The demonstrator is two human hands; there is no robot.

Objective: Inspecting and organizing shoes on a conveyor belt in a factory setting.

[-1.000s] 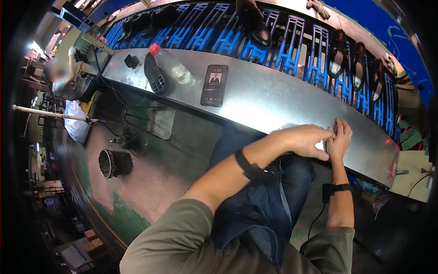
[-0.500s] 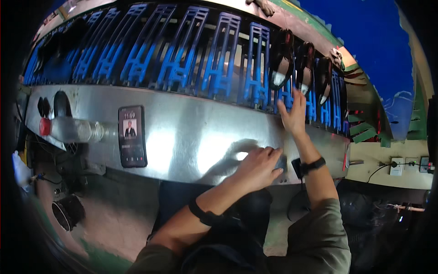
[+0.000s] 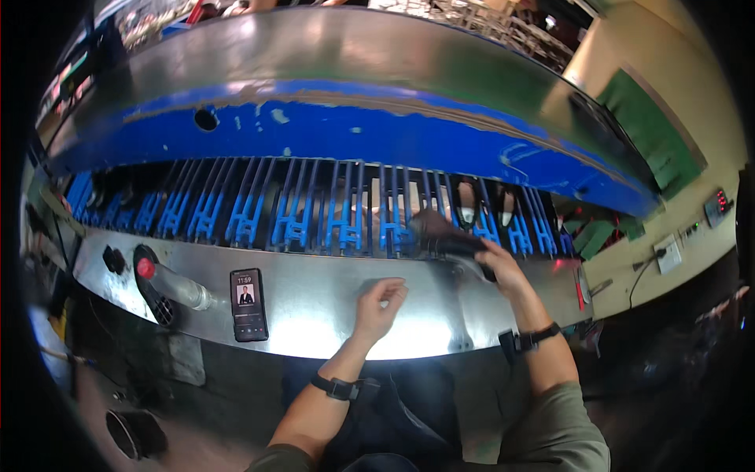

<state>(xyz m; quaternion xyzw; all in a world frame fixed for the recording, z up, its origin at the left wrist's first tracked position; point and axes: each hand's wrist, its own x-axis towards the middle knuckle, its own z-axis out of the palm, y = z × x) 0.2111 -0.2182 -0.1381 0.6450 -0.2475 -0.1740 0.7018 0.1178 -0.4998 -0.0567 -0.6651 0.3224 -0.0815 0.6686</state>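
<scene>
A dark shoe (image 3: 447,234), smeared by motion, is gripped at one end by my right hand (image 3: 503,270). It hangs over the front edge of the blue rack (image 3: 344,220), its other end pointing up and left. Above the metal bench top (image 3: 314,287), my left hand (image 3: 381,308) is loosely curled, with a gap between thumb and fingers and nothing seen in it. Two more dark shoes stay on the rack just beyond the held one: a nearer shoe (image 3: 467,206) and a farther-right shoe (image 3: 506,208), each with a pale patch.
On the bench's left lie a phone (image 3: 248,305), a clear bottle with red cap (image 3: 181,286) and a black sole-shaped piece (image 3: 151,293). A blue panel (image 3: 330,135) runs behind the rack. Tools with a red handle (image 3: 581,286) lie at the right end. A dark bucket (image 3: 134,434) stands below left.
My right hand has taken a dark shoe off the rack and drawn it toward me. My left hand has moved left, away from the right arm. The view has tilted up.
</scene>
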